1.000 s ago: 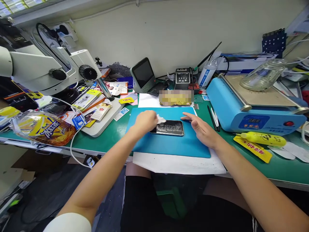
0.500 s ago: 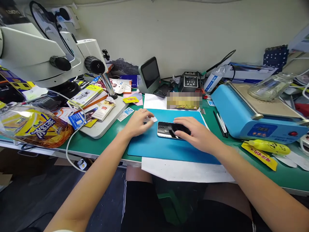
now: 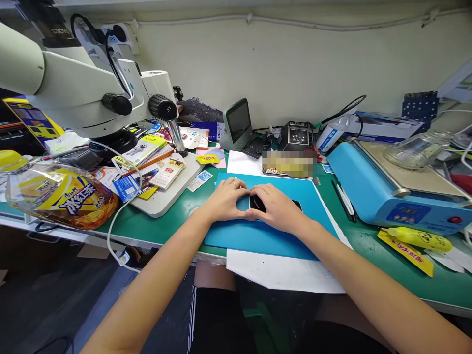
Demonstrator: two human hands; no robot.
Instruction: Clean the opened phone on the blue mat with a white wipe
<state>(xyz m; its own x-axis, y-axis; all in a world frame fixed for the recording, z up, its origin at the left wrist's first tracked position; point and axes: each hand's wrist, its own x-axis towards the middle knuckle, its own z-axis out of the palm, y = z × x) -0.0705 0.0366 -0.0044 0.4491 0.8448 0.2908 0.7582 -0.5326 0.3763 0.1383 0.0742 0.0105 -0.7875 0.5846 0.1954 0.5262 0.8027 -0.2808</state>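
A black smartphone (image 3: 254, 202) lies face up on the blue mat (image 3: 236, 236), its middle covered by my right hand. My right hand (image 3: 277, 209) spans the phone from above, with the thumb at the near edge and the fingers at the far edge. From the other side, my left hand (image 3: 226, 200), with a ring on one finger, curves in a C shape. Its thumb and index fingertips meet the phone's left corners, close against my right fingertips. The exact contact there is partly hidden.
To the left stand a microscope (image 3: 84, 98) and a large drink bottle (image 3: 55, 191). A small screen device (image 3: 238, 125) is at the back. On the right are a blue heating plate (image 3: 405, 196), black and white tweezers-like tools (image 3: 344, 199) and a yellow tube (image 3: 420, 238).
My left hand has moved right to the phone's left end. My right hand has shifted toward that end too, uncovering the phone's right end. The camera view has tilted up slightly.
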